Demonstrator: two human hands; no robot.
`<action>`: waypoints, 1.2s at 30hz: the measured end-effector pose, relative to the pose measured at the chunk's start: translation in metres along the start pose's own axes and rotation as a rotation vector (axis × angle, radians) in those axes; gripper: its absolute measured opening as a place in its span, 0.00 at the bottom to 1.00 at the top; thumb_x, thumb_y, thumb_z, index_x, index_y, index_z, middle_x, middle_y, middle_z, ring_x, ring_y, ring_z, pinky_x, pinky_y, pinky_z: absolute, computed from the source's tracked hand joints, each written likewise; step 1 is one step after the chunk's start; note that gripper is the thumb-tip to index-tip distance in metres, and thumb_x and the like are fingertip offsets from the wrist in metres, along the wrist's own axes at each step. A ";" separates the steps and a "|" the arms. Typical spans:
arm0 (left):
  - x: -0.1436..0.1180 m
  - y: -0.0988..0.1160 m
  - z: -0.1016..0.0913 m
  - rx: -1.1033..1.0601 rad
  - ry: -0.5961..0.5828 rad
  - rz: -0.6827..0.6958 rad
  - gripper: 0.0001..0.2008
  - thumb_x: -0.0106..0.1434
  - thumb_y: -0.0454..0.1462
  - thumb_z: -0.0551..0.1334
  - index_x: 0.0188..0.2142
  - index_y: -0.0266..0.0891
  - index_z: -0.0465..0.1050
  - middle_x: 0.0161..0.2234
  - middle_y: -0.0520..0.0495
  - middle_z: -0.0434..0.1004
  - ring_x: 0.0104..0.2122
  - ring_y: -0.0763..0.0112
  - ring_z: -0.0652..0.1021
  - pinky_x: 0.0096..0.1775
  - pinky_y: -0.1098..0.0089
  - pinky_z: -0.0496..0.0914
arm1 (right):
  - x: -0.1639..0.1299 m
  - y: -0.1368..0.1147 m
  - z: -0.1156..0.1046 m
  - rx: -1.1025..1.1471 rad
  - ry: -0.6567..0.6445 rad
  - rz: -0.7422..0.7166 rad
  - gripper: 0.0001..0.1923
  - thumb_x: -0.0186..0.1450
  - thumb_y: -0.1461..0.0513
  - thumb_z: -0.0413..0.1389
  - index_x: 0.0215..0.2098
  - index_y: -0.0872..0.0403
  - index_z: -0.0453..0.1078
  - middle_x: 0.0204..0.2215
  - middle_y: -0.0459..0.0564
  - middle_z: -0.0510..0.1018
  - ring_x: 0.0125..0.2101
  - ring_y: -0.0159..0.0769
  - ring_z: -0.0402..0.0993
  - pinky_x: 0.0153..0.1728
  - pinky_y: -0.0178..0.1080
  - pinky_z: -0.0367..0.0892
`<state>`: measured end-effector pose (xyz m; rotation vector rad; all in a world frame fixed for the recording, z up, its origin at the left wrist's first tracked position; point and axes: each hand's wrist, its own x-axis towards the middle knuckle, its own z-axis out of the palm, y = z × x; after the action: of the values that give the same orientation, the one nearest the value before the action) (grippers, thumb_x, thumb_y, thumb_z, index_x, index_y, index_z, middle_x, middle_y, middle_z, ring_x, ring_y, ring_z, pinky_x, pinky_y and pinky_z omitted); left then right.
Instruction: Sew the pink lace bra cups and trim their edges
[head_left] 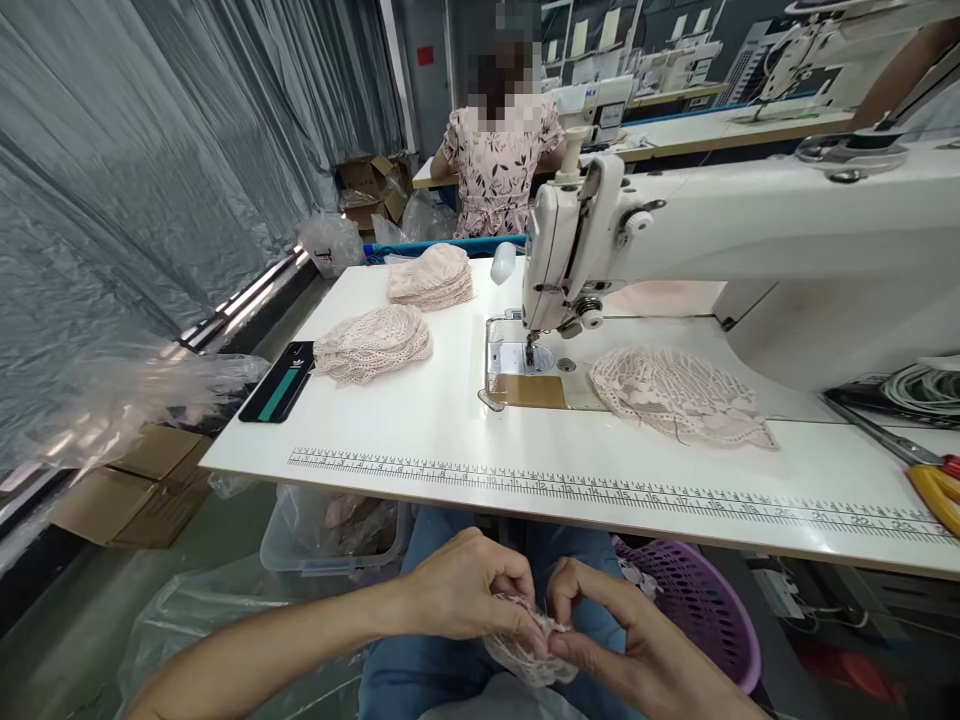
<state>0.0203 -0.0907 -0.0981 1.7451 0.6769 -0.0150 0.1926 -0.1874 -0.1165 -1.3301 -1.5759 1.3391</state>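
Head view, lower centre of the frame — my left hand [459, 590] and right hand [600, 625] meet over my lap, below the near edge of the white table [420, 420]. Both forearms enter from the bottom corners and angle inward. Each hand is curled, knuckles up, fingertips pinching a small pink lace piece [525, 650] that bunches between them and hangs just below the fingers. A purple basket [697, 600] sits just right of my right hand. Upper half — the sewing machine [675, 240] stands right of centre, with a flat lace piece [679, 395] beneath its arm, two lace stacks [373, 343] and a phone [277, 382] at centre left.
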 end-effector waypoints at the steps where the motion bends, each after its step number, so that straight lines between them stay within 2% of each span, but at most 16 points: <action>1: 0.000 -0.001 0.000 -0.008 -0.014 0.004 0.11 0.50 0.41 0.68 0.25 0.33 0.74 0.16 0.58 0.64 0.18 0.83 0.61 0.20 0.80 0.53 | 0.000 -0.001 0.000 0.009 -0.012 -0.008 0.08 0.63 0.57 0.53 0.28 0.51 0.62 0.27 0.43 0.69 0.30 0.32 0.67 0.30 0.32 0.61; 5: 0.001 -0.004 0.002 -0.021 -0.043 -0.004 0.09 0.51 0.40 0.67 0.28 0.34 0.76 0.16 0.57 0.65 0.19 0.82 0.62 0.20 0.81 0.54 | 0.001 -0.002 -0.001 0.022 -0.088 0.014 0.05 0.62 0.58 0.55 0.32 0.50 0.65 0.29 0.43 0.70 0.32 0.33 0.67 0.33 0.34 0.62; 10: 0.000 -0.003 0.003 -0.056 0.001 -0.009 0.09 0.50 0.40 0.68 0.26 0.34 0.76 0.19 0.54 0.71 0.22 0.78 0.70 0.24 0.81 0.58 | 0.001 0.000 0.002 0.030 -0.121 0.043 0.09 0.58 0.57 0.58 0.27 0.51 0.62 0.27 0.42 0.68 0.31 0.32 0.66 0.34 0.33 0.61; 13: -0.002 -0.004 0.001 -0.078 0.021 -0.023 0.09 0.50 0.39 0.68 0.26 0.34 0.76 0.20 0.53 0.72 0.23 0.77 0.71 0.23 0.81 0.59 | -0.001 0.002 0.003 0.009 -0.082 0.064 0.11 0.60 0.54 0.56 0.26 0.52 0.62 0.26 0.42 0.68 0.30 0.32 0.66 0.34 0.34 0.61; 17: -0.004 -0.009 0.000 -0.120 0.035 -0.033 0.10 0.50 0.40 0.68 0.26 0.34 0.76 0.19 0.53 0.70 0.22 0.78 0.69 0.23 0.80 0.59 | -0.003 0.005 0.004 0.105 -0.010 0.039 0.17 0.65 0.52 0.49 0.24 0.53 0.61 0.24 0.44 0.68 0.28 0.32 0.66 0.29 0.33 0.61; 23: -0.005 -0.010 0.003 -0.191 0.049 -0.056 0.11 0.49 0.39 0.68 0.29 0.33 0.75 0.22 0.50 0.74 0.23 0.75 0.72 0.26 0.78 0.63 | -0.004 0.012 0.006 0.075 0.095 -0.019 0.15 0.63 0.54 0.52 0.22 0.52 0.59 0.27 0.46 0.67 0.30 0.33 0.66 0.30 0.34 0.62; 30: -0.007 0.002 -0.001 -0.124 0.029 -0.045 0.10 0.53 0.37 0.65 0.35 0.35 0.77 0.24 0.48 0.77 0.25 0.71 0.75 0.26 0.78 0.65 | 0.000 0.006 0.005 0.099 0.193 0.016 0.16 0.60 0.54 0.55 0.20 0.52 0.58 0.25 0.45 0.66 0.27 0.32 0.65 0.28 0.33 0.62; 34: -0.005 0.000 -0.002 -0.210 -0.028 -0.049 0.10 0.54 0.36 0.64 0.36 0.35 0.77 0.28 0.47 0.78 0.29 0.69 0.76 0.31 0.75 0.68 | 0.001 0.004 0.008 0.172 0.217 0.057 0.15 0.60 0.54 0.55 0.22 0.52 0.58 0.24 0.43 0.65 0.26 0.30 0.63 0.26 0.32 0.61; 36: -0.004 -0.002 0.001 -0.243 -0.017 -0.039 0.12 0.51 0.37 0.66 0.36 0.35 0.76 0.29 0.47 0.78 0.30 0.69 0.76 0.34 0.75 0.68 | 0.002 0.003 0.009 0.171 0.239 0.070 0.12 0.60 0.54 0.54 0.25 0.51 0.60 0.25 0.42 0.64 0.26 0.30 0.61 0.26 0.32 0.60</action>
<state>0.0168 -0.0930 -0.0987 1.4973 0.6718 0.0247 0.1847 -0.1879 -0.1222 -1.3926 -1.2379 1.2723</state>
